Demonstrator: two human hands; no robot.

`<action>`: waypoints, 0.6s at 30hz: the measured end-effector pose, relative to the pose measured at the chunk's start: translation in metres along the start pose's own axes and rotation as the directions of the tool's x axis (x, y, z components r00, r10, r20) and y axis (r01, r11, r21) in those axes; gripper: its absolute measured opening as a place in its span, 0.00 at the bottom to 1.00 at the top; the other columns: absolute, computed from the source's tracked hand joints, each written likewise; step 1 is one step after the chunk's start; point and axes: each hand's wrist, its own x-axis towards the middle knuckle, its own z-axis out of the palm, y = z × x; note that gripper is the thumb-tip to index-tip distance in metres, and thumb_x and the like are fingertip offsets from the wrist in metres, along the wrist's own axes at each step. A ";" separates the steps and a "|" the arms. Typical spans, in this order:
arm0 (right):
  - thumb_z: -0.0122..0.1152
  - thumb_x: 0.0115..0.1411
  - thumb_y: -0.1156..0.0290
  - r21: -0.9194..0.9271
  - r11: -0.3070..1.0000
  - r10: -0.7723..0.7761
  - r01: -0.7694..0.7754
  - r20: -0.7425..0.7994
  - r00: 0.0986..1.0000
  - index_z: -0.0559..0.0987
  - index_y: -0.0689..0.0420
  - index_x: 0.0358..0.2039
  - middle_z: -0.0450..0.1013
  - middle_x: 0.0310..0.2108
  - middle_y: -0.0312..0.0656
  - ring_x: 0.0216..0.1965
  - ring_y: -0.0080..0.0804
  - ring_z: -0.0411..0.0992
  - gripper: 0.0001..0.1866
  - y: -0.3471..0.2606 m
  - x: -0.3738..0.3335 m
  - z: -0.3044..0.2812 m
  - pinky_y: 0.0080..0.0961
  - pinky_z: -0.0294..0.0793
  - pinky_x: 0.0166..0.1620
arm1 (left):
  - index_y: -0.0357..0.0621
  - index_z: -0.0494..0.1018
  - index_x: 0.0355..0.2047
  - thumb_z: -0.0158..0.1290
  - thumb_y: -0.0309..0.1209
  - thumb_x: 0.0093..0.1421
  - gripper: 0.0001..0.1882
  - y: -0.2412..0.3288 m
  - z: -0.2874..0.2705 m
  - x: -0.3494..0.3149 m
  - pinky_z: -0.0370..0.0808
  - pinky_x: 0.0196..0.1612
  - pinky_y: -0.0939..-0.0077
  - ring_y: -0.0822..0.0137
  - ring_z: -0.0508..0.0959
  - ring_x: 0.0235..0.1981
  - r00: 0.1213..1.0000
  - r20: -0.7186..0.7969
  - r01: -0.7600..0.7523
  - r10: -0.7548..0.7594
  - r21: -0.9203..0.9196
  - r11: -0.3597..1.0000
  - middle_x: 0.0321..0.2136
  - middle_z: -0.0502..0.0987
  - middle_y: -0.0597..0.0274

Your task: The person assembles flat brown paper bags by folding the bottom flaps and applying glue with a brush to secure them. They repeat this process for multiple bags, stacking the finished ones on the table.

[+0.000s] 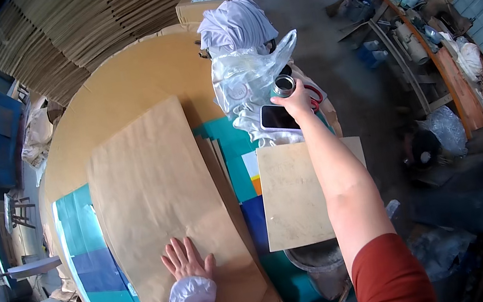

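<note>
My left hand [186, 261], in a pale sleeve, lies flat with fingers spread on the top sheet of a stack of brown kraft paper [145, 171]. At the far right of the table, my bare right arm reaches out. My right hand [296, 104] is closed around a metal vacuum flask [284, 86], whose round mouth is uncovered and faces up. A dark lid-like round thing [286, 71] shows just behind it. Beside the hand lie a smartphone [277, 117] with a dark screen and a red looped handle [314, 97], partly hidden by the hand.
Clear plastic bags [249, 75] and a bundled pale cloth [235, 24] lie behind the flask. A beige board [292, 196] lies near my right forearm, above a bucket [321, 267]. Cardboard stacks [67, 30] rise at the back left; clutter fills a rack [426, 48] at right.
</note>
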 end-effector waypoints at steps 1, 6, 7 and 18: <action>0.80 0.34 0.61 0.026 1.000 -0.005 0.005 0.013 1.000 0.67 0.56 0.52 0.74 0.47 0.50 0.50 0.48 0.72 0.44 -0.003 -0.007 -0.003 0.38 0.71 0.53 | 0.40 0.53 0.66 0.51 0.52 0.55 0.44 -0.002 0.000 -0.006 0.35 0.69 0.42 0.40 0.43 0.69 1.000 0.008 -0.002 0.002 0.001 1.000 0.68 0.46 0.40; 0.79 0.35 0.66 0.130 0.971 -0.195 0.201 -0.054 0.979 0.70 0.57 0.47 0.76 0.43 0.49 0.46 0.46 0.75 0.38 -0.010 0.000 -0.026 0.37 0.73 0.49 | 0.38 0.51 0.67 0.51 0.50 0.55 0.45 0.009 -0.005 0.015 0.35 0.69 0.43 0.40 0.43 0.69 1.000 0.014 -0.020 0.020 0.005 1.000 0.68 0.46 0.39; 0.79 0.35 0.67 0.151 0.951 -0.263 0.271 -0.071 0.962 0.70 0.58 0.47 0.76 0.43 0.48 0.46 0.45 0.75 0.38 -0.017 -0.007 -0.034 0.37 0.74 0.48 | 0.39 0.51 0.67 0.51 0.50 0.55 0.45 0.010 -0.004 0.014 0.35 0.69 0.43 0.40 0.43 0.69 1.000 0.016 -0.017 0.017 0.004 1.000 0.68 0.46 0.39; 0.76 0.35 0.70 0.303 0.682 -0.707 0.666 0.039 0.706 0.72 0.57 0.46 0.73 0.39 0.44 0.40 0.40 0.74 0.34 -0.163 -0.157 -0.188 0.33 0.72 0.44 | 0.41 0.50 0.67 0.52 0.50 0.54 0.46 0.006 0.002 0.011 0.34 0.69 0.45 0.42 0.42 0.70 1.000 0.018 0.007 -0.008 0.019 1.000 0.69 0.43 0.41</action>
